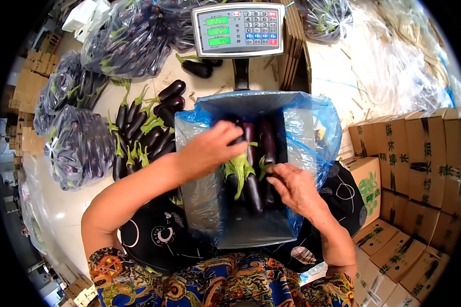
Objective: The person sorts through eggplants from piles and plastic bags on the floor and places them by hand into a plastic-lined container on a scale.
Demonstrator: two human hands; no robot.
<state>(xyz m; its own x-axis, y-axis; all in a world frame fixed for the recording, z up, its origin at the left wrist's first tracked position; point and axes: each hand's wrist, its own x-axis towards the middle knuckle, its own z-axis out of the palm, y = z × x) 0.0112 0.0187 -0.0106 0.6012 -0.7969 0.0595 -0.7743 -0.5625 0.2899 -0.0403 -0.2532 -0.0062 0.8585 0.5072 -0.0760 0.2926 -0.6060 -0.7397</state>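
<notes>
Several dark purple eggplants (253, 192) with green stems lie in a box lined with blue plastic (258, 236), between my knees. My left hand (215, 146) reaches over the box's left side, its fingers bent at the upper end of the eggplants; what they grip, if anything, is hidden. At the right side, the fingers of my right hand (292, 187) pinch near the green stem of an eggplant. Behind the box stands a scale display (239, 31) with lit green number panels.
Loose eggplants (138, 128) are spread on the floor at the left, beside bagged eggplants (79, 146). More filled bags (130, 41) lie at the upper left. Printed cardboard boxes (410, 158) are stacked at the right, and clear plastic sheeting (399, 66) lies at the upper right.
</notes>
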